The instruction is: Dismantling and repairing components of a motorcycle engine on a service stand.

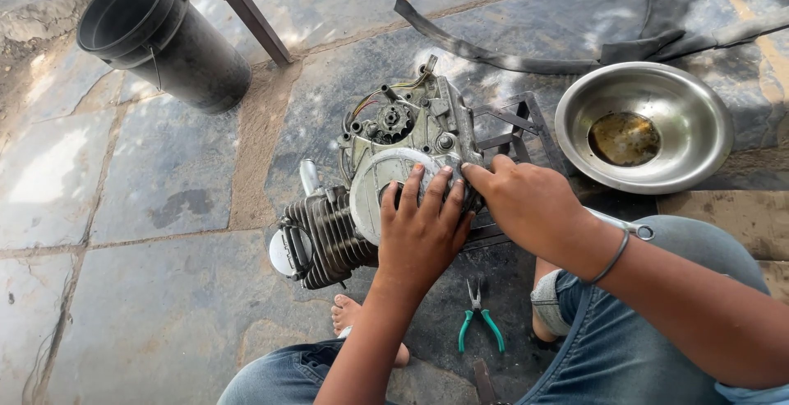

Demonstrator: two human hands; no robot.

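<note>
The left hand (421,228) lies flat and open on the round grey side cover (378,187) of a small motorcycle engine (370,183), fingers spread and pointing away from the body, palm pressed to the metal, wrist straight and forearm rising from the lower edge of the view. The right hand (526,203) comes in from the right with its forearm angled across a bent knee in blue jeans; its fingers curl loosely and the fingertips touch the cover's edge just beside the left hand's fingertips (whether they pinch anything there cannot be told). A thin bangle (612,259) circles the right wrist.

The engine sits on the stone floor (164,175) directly under both hands, its finned cylinder (329,236) sticking out to the left of the left hand and a small sprocket (393,119) beyond the fingertips. Below the left wrist, near a bare foot (349,314), lie green-handled pliers (479,319). Past the right hand stands a steel bowl (649,92) with a brownish pool at its bottom, and a strip of black rubber (493,55) runs behind it. Well beyond the left hand, a black bucket (160,35) stands tilted toward the camera view.
</note>
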